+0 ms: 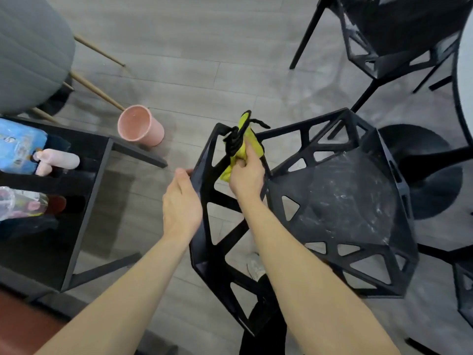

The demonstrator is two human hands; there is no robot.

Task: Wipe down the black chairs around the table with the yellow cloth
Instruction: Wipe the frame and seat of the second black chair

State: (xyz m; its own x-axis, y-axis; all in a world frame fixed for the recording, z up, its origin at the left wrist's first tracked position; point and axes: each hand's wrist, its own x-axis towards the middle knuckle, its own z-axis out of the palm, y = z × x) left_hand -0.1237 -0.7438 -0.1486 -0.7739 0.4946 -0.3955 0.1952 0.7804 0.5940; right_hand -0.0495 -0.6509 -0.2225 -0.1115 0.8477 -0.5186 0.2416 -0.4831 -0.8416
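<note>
Below us, at the middle of the view, we see a black plastic chair with a geometric cut-out frame [340, 201], its backrest nearest us and its scuffed, dusty seat toward the right; our right hand [245, 172] grips a crumpled yellow cloth [249, 143] and presses it against the upper strut of the backrest, with a black looped cord [234, 142] lying over the cloth; our left hand [180, 201] rests against the outer left edge of the same backrest, thumb on top, though we cannot tell how its fingers lie behind the edge; through the frame's openings we glimpse a white shoe [254, 267] on the grey wood-plank floor [192, 47]; a second black chair of the same design [399, 39] stands at the upper right, well apart from the first, beside the pale rim of a round table [465, 80] on a black pedestal base [432, 170]; to the left stands a black-framed glass side table [102, 180] carrying a blue packet [18, 147] and pale pink bottles [58, 161]; a pink cylindrical bin [139, 126] sits on the floor just beyond it; a grey upholstered chair with wooden legs [30, 52] fills the upper left corner.
</note>
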